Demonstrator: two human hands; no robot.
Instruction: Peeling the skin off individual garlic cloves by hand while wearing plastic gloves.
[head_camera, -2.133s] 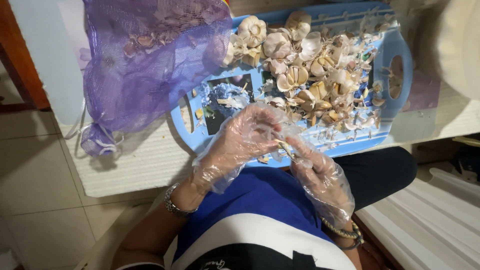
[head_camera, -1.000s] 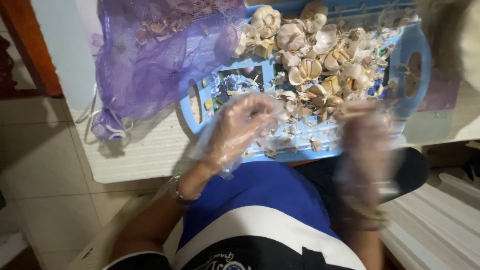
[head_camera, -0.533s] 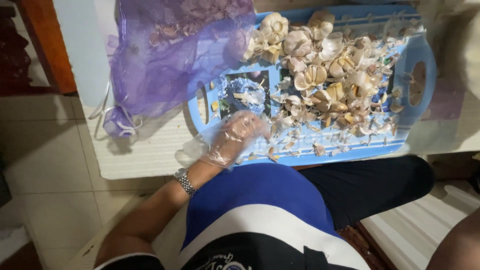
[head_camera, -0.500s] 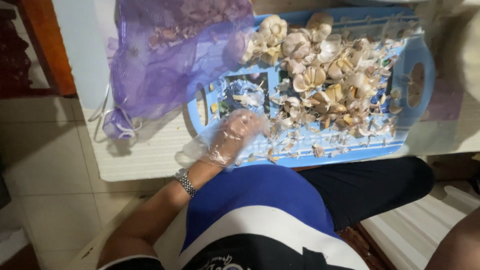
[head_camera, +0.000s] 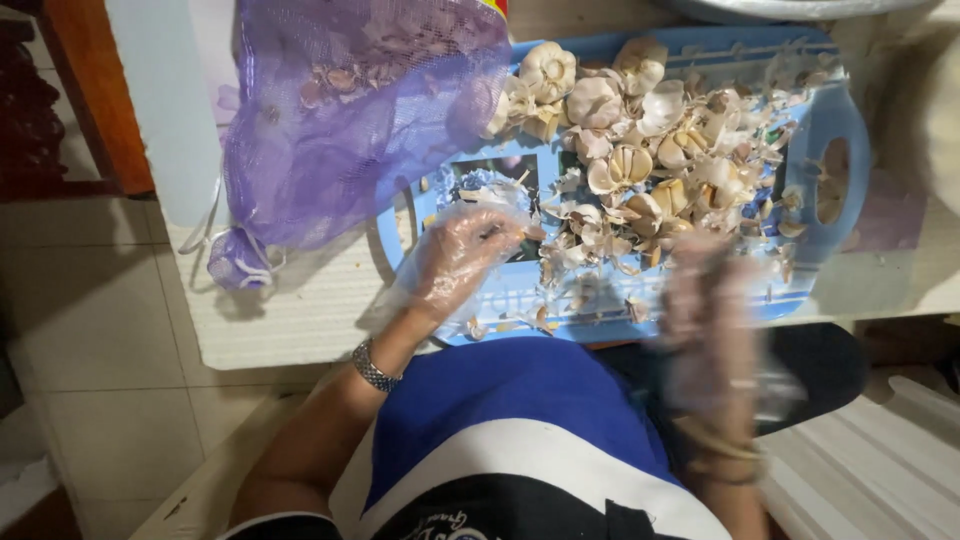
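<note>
Pinching a clove (head_camera: 497, 232), the left hand (head_camera: 462, 255) could scatter skins off the tray (head_camera: 600, 315); right hand (head_camera: 712, 315), four o'clock, blurred, grip unclear.

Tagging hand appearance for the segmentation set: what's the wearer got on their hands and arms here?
Both hands wear thin, clear, crinkly plastic gloves. The left hand has a silver metal link band at the wrist; the forearm above it is bare, no sleeve. The right hand is motion-blurred, but its glove bags out loosely and several thin gold-coloured bangles sit at that wrist.
</note>
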